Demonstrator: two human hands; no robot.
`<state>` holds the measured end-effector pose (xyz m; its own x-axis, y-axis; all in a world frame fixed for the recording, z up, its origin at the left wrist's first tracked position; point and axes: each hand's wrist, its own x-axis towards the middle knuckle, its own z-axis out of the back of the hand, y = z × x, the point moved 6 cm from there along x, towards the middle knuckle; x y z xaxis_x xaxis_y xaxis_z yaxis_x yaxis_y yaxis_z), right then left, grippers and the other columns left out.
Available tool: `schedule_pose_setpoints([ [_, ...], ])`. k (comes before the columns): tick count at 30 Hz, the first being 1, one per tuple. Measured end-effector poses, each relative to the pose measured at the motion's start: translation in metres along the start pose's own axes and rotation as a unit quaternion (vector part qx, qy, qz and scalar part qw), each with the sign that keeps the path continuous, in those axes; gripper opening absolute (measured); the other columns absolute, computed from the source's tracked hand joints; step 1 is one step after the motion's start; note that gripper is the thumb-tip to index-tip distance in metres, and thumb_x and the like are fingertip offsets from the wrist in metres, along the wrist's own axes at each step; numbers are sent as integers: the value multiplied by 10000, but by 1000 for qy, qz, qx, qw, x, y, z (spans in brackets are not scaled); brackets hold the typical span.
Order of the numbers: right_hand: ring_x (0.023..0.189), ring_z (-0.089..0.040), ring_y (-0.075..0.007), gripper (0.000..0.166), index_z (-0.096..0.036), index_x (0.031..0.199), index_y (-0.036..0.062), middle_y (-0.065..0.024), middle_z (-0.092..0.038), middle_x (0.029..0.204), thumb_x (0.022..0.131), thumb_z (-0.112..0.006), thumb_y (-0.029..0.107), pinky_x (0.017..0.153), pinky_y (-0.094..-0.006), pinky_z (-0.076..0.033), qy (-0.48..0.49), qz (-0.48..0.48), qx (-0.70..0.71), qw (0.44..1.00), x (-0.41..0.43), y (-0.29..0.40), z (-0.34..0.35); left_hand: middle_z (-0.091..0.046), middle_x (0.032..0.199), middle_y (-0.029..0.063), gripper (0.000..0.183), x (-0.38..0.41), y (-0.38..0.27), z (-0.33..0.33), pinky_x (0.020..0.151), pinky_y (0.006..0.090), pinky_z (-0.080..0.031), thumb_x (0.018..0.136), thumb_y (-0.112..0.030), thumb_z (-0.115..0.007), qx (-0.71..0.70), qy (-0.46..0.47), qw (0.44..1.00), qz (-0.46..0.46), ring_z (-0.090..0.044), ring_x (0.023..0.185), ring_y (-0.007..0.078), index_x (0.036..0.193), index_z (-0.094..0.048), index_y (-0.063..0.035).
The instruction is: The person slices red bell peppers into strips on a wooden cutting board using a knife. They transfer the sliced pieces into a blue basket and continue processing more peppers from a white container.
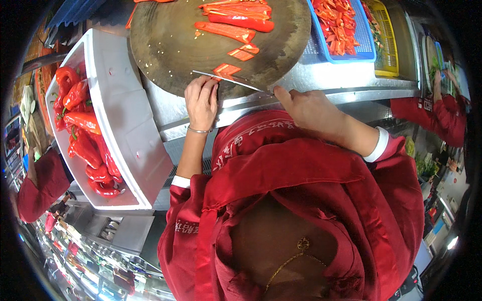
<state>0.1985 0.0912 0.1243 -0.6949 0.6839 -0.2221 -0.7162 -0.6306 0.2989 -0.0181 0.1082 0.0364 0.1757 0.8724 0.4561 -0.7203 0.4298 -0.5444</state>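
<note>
My right hand (316, 111) grips a kitchen knife, its thin blade (233, 81) lying slantwise over the near edge of a round wooden chopping board (169, 45). The fingers of my left hand (201, 98) are bent against the blade, pressing on a red pepper piece mostly hidden beneath them. Just beyond the knife are diamond-shaped cut pepper pieces (227, 69), and a few more (244, 52) lie farther up. Long red pepper strips (237, 17) are stacked at the board's far side. Pale seeds are scattered on the wood at left.
A white foam box (128, 109) of whole red peppers (84, 146) stands at my left. To the right, a blue plastic basket (367, 41) holds cut pepper, beside a yellow basket (393, 49). Co-workers in red sleeves (47, 184) are at both sides. The steel counter edge (339, 94) runs before me.
</note>
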Motion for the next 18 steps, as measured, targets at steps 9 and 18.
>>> schedule_pose_setpoints([
  [9,637,-667,-361,288,-423,1092,-32,-200,-647,686,828,-507,47,543,-466,-517,48,-53,26,997,19,-12,-23,-608,967,120,192,3,3,0,831,394,-487,742,-2,-725,-36,-2,999,-5,-591,929,307,921,-658,-24],
  [18,670,-660,-372,323,-423,1094,-36,-187,-646,701,797,-533,30,571,-470,-508,-11,-10,68,998,12,9,-5,-581,1096,120,238,-29,17,36,902,399,-436,756,-79,-752,1,-95,991,91,-555,1026,299,982,-677,-70],
])
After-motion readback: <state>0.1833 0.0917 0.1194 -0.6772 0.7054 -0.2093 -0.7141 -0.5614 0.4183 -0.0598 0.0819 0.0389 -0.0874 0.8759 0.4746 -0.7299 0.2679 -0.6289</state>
